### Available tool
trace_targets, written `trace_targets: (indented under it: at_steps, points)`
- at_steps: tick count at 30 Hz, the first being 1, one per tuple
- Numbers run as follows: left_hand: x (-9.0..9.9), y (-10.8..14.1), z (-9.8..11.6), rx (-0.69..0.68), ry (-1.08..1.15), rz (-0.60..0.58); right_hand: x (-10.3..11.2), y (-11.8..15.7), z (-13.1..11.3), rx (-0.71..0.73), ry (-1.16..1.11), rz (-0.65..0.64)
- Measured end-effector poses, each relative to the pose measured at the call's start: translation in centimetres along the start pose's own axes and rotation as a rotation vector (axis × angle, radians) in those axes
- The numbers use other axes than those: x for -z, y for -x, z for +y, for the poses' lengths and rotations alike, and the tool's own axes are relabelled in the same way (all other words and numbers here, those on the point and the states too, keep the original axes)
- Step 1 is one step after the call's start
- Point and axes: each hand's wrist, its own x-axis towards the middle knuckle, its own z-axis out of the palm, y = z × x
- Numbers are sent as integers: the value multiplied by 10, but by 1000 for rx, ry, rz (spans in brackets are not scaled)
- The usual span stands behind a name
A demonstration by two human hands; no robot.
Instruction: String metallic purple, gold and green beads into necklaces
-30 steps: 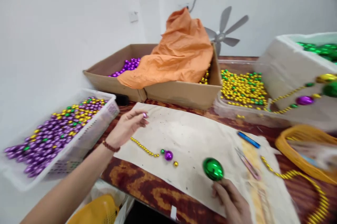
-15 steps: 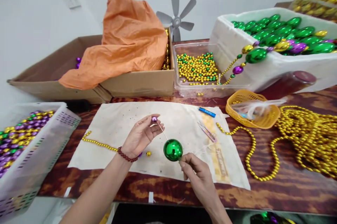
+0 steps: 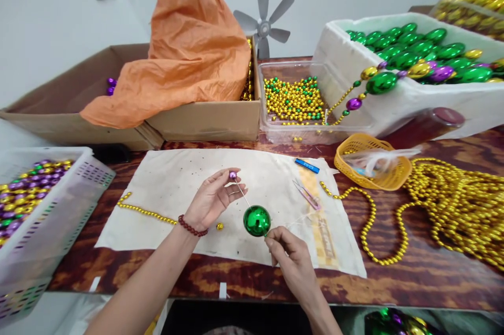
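So both bare hands are up in front of the body. Left hand (image 3: 212,196) is palm-up-ish, thumb and fingertips pinched together, other fingers loosely curled, forearm angling in from the lower left. Right hand (image 3: 289,253) sits lower and closer in, thumb and index pinched too.

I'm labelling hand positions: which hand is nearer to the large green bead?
Right: its fingertips pinch just beside the green bead. The left hand is farther, holding a small purple bead.
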Motion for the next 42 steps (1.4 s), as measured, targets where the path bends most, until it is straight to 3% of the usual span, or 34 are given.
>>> trace_targets:
  at_steps: [9,12,16,20,24,27,32,37,40,42]
  points:
    - [1,-1,-6,-27,-167,16,-6,-4,3,-77,-85,38]
    - [-4,1,-20,-33,-238,16,-17,-11,3,-103,-150,63]
    - [-19,-2,-46,-66,-174,67,-30,-20,3,-99,-218,105]
    - [-30,-10,-58,-124,-279,117,-15,-24,6,-29,-128,88]
    - [-39,-10,-58,-143,-770,-193,17,-33,0,70,-17,316]
    - [-49,-4,-60,-156,-1027,-381,34,-41,-8,97,-181,296]
    - [-62,0,-59,-107,-1196,-440,47,-43,-10,44,-535,544]
    - [-76,-1,-51,-45,-1164,-519,43,-34,-8,-5,-572,335]
    - [-80,-3,-47,-51,-1253,-601,53,-32,-14,18,-637,386]
    - [-78,-5,-43,-82,-1372,-662,73,-31,-20,43,-673,452]
